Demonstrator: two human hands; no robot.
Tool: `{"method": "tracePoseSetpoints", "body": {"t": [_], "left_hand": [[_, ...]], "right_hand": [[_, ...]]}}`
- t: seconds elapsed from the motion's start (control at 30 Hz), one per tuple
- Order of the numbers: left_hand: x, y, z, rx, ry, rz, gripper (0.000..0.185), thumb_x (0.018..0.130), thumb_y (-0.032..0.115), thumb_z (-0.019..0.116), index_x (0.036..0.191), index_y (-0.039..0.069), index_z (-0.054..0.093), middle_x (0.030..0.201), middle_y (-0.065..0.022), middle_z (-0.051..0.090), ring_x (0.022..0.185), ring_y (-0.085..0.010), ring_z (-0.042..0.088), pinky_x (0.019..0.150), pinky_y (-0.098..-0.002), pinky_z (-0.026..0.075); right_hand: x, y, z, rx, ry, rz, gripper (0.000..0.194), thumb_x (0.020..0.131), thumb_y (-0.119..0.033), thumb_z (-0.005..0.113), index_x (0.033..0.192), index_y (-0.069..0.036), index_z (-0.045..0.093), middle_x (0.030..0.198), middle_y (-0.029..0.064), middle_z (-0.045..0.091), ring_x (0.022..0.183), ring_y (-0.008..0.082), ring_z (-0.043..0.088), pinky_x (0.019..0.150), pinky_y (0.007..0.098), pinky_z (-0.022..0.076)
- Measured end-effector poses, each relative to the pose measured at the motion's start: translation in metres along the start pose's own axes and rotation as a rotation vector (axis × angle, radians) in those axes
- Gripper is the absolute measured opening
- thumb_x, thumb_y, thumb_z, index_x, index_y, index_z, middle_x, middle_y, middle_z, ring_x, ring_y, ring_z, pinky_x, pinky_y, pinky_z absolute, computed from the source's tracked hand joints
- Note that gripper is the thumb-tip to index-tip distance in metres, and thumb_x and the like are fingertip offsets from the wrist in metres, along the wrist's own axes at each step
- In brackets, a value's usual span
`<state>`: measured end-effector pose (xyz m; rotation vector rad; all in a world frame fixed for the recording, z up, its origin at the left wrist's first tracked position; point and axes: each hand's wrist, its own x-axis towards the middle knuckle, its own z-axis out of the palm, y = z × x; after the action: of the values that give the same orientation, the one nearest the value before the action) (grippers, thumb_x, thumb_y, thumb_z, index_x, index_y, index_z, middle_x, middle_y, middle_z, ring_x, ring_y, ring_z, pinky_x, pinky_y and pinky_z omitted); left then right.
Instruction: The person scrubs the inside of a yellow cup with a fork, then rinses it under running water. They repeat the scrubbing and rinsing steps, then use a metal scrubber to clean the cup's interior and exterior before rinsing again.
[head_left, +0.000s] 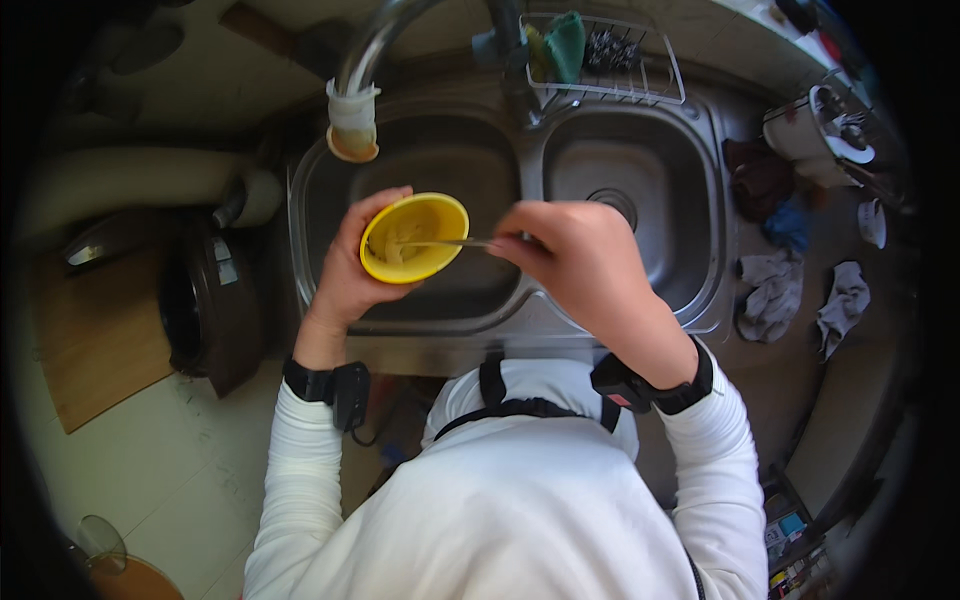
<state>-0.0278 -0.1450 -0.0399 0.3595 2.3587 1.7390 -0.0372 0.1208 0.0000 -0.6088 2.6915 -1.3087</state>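
My left hand (355, 259) holds a yellow bowl (415, 268) from its left side, tilted so that its inside faces up and to the right. A pale, thick substance (397, 241) clings to the inner wall. In my right hand (574, 244) is a thin metal utensil (469, 242), pinched between thumb and fingers, its far end inside the bowl. That end is too unclear to tell whether it is a spoon. Both hands are over a steel double sink (530, 176), the bowl above the left basin and the right hand by the divider.
A chrome faucet (375, 45) with a white nozzle (352, 112) arches above the left basin. Behind the sink hangs a wire rack (660, 56) with a green cloth (565, 46) and a scourer (611, 51). Rags (769, 292) and a utensil holder (795, 127) are right; a dark appliance (217, 300) is left.
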Motion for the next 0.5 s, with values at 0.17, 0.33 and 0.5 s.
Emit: {"method": "tracePoseSetpoints", "body": {"t": [0.17,0.33,0.5], "left_hand": [[-0.001,-0.013,0.015,-0.085,0.112,-0.122,0.081,0.059,-0.005,0.081,0.130,0.008,0.045,0.128,-0.0072,0.054,0.121,-0.0207,0.051,0.104,-0.0341,0.040],[0.001,-0.022,0.033,-0.073,0.129,-0.174,0.083,0.059,-0.002,0.080,0.133,0.010,0.043,0.126,-0.0073,0.053,0.121,-0.0212,0.052,0.104,-0.0338,0.040],[0.006,-0.018,0.052,-0.101,0.085,-0.139,0.084,0.057,-0.002,0.078,0.132,0.009,0.043,0.126,-0.0067,0.053,0.120,-0.0209,0.051,0.104,-0.0346,0.040]], "right_hand": [[-0.076,0.078,-0.031,0.519,0.114,0.352,0.011,0.083,-0.010,0.072,0.090,-0.002,0.069,0.070,0.0012,0.062,0.061,0.0061,0.050,0.057,0.0215,0.0417],[-0.156,0.152,-0.052,-0.021,0.720,0.691,0.015,0.089,-0.016,0.066,0.095,-0.002,0.067,0.073,0.0019,0.063,0.064,0.0086,0.055,0.060,0.0238,0.0443],[-0.199,0.220,-0.053,-0.490,0.893,0.820,0.015,0.088,-0.029,0.064,0.090,-0.015,0.067,0.079,0.0093,0.067,0.070,0.0283,0.065,0.061,0.0386,0.0490]]}}
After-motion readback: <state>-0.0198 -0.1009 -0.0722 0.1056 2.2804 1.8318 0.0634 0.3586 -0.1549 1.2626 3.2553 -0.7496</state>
